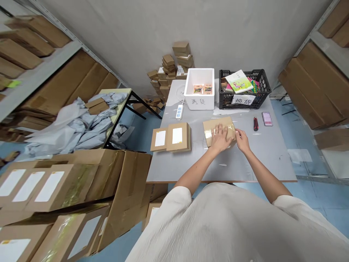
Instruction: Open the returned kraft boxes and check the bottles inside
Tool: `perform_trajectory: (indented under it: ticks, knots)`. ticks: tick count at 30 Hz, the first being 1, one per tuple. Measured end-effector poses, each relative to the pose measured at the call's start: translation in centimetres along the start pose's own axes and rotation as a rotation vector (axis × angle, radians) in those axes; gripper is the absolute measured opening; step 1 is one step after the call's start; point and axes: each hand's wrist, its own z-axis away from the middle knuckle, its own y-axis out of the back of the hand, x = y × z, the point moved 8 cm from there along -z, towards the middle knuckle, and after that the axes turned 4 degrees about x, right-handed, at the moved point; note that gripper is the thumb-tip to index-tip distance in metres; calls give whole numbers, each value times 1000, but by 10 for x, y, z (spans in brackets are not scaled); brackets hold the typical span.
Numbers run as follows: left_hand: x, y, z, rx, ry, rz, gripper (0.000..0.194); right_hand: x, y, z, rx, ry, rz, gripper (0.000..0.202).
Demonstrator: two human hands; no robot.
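Left hand (221, 139), fingers spread, is pressing brown taped cardboard box (215, 124) onto grey rectangular table (174, 167), likely steadying it; right hand (242, 142), fingers bunched, is touching its right edge, grip unclear.

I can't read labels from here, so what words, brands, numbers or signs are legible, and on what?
"换货": paper sign on the black crate.
"退货", apparently: handwritten on the white foam box.
"WOO", partial and sideways: carton under the table edge.
Too small or blurred: book cover, parcel labels, foam box's contents.
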Motion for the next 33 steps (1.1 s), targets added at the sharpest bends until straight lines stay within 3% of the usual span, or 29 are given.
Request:
perform_trajectory:
  ticks: [7,11,16,19,23,26,30,33]
  knots:
    - [-33,23,17,47,66,-23,87,-34,-19,5,-60,71,-61,66]
    - [-53,46,27,123,161,10,92,-70,-43,11,-183,140,-75,74]
    - [-64,62,37,216,105,99,77,-97,-81,18,-386,199,-132,78]
    - [-81,64,46,219,127,94,70,-71,-92,11,-393,133,-143,72]
    - [-103,70,59,240,164,99,66,11,-85,-5,-238,-148,34,58]
    - [-110,72,63,238,170,109,64,64,-90,-3,-264,-387,112,55]
    - [-109,71,59,251,166,138,65,87,-100,-3,-258,-455,-16,53]
    - [-111,65,54,256,205,212,67,94,-82,-15,-149,-455,-6,57]
